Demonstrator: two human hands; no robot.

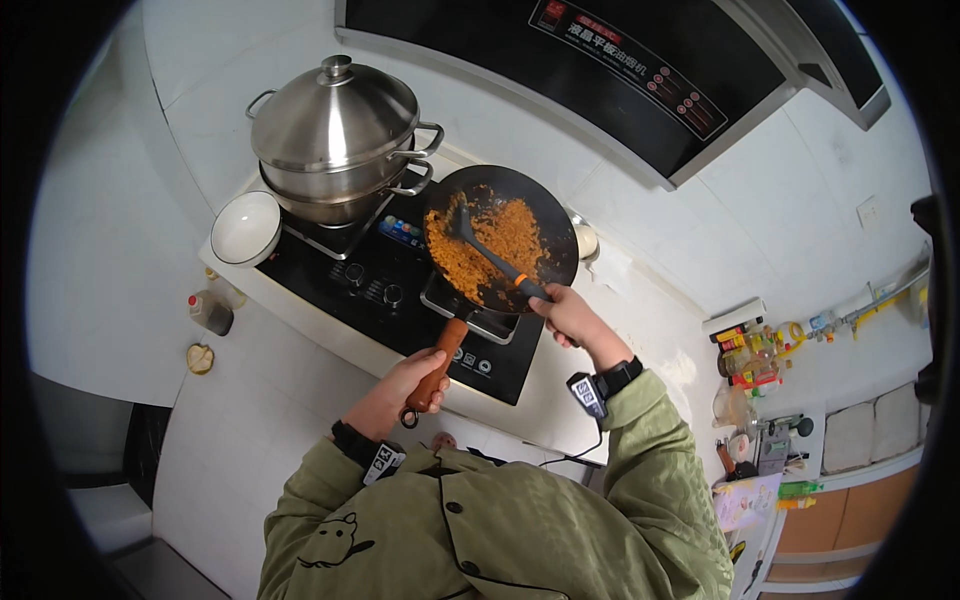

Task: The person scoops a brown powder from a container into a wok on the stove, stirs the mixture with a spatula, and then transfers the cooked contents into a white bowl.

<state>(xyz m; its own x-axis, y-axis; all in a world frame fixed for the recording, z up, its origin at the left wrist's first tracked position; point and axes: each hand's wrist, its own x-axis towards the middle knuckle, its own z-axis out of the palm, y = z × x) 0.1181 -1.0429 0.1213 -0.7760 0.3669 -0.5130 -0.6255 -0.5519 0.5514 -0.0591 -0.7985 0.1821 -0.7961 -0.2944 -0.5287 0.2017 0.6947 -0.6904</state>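
Observation:
My left hand grips the brown wooden handle of a dark wok. The wok rests over the right burner of a black gas stove. In it lies orange-brown fried rice, spread over the bottom and toward the left side. My right hand is closed around the grey handle of a spatula with an orange band. Its head sits in the rice at the wok's left, partly covered by grains.
A steel steamer pot with a domed lid stands on the left burner. Beside it, a white bowl sits at the counter's corner. A range hood hangs above. Several bottles line the right wall. A red-capped bottle is at left.

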